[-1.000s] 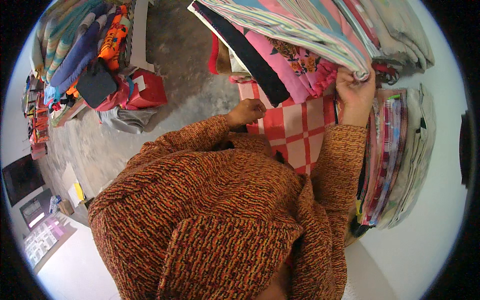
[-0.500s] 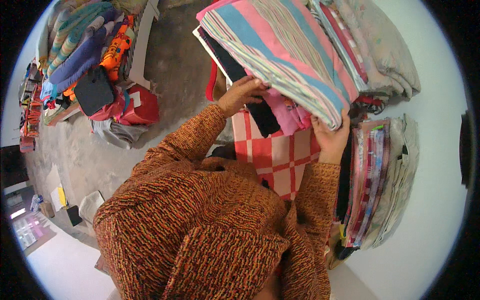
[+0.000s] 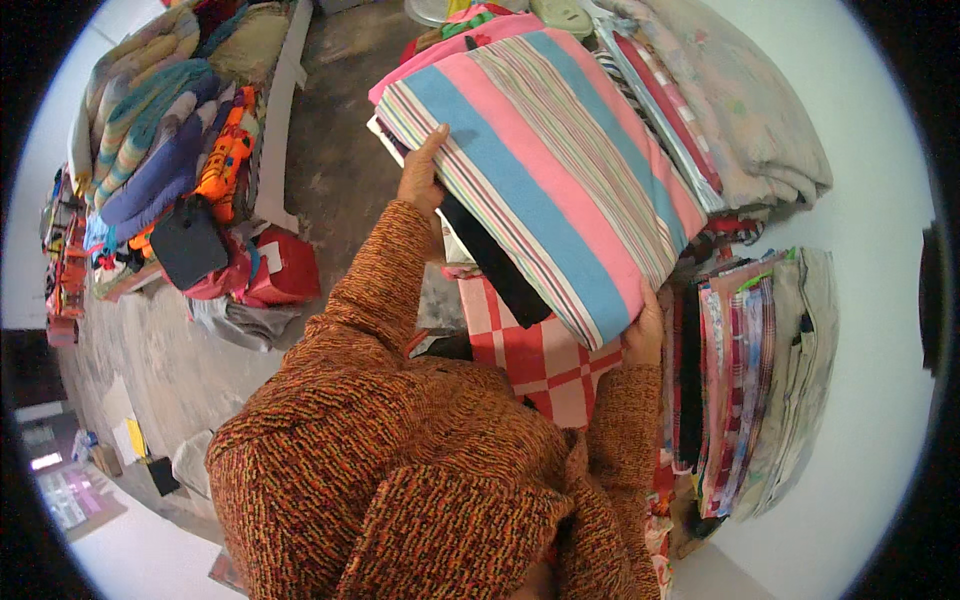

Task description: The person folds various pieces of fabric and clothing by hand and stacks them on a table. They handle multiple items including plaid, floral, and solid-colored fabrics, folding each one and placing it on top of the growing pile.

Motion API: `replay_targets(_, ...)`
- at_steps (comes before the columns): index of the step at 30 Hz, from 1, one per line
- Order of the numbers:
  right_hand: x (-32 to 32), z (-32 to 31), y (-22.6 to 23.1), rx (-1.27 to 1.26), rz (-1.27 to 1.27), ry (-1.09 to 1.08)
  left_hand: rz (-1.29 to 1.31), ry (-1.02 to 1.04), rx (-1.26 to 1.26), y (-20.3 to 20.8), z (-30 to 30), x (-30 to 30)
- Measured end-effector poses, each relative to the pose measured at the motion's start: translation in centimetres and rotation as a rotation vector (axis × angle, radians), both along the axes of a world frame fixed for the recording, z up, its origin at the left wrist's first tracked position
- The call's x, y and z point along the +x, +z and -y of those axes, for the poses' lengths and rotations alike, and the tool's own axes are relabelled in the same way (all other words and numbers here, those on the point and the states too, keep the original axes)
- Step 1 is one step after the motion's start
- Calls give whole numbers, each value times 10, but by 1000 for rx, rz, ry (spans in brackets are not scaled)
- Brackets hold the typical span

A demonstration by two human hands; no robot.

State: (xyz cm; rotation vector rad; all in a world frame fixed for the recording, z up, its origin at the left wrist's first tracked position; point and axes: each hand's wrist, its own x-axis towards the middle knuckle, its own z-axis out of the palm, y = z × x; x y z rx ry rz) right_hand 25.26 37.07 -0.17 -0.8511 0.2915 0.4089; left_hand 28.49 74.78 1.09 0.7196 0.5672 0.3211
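Observation:
A folded striped cloth (image 3: pixel 560 170) in pink, blue and multicoloured bands lies across a pile in front of me. My left hand (image 3: pixel 422 172) grips its left edge, thumb on top and fingers out of sight underneath. At the near right corner my right hand (image 3: pixel 645 325) is closed on the same cloth, its fingers partly hidden. A folded black cloth (image 3: pixel 490 258) sticks out below the near left edge. Under that, a red and pale pink checked cloth (image 3: pixel 540 355) covers the surface closest to me. Pink fabric (image 3: pixel 440 58) shows behind the striped cloth.
To the right, a row of folded cloths (image 3: pixel 740 390) stands against the wall, with a thick pale blanket (image 3: pixel 745 110) beyond it. Rolled blankets (image 3: pixel 165 120) are heaped at the far left, near a red box (image 3: pixel 285 265) and a dark flat pad (image 3: pixel 188 243).
The striped cloth has come down toward me and lies flatter, covering the pink cloth beneath. My left hand has moved away and left along its edge; my right hand has come nearer.

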Motion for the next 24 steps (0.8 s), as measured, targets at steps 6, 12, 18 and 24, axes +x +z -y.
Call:
replay_targets(6,14,0,-4,-209,151,-115,22,-80,185,11,-7,17)
replay_targets(12,0,-32,47,-336,415,-291,-16,-70,555,26,-7,17)
replay_targets(18,-43,-56,70,-529,585,-354,-331,-198,978,4,-39,-13)
replay_targets(24,-81,-37,46,-530,261,-354,-353,-212,882,16,-34,-22)
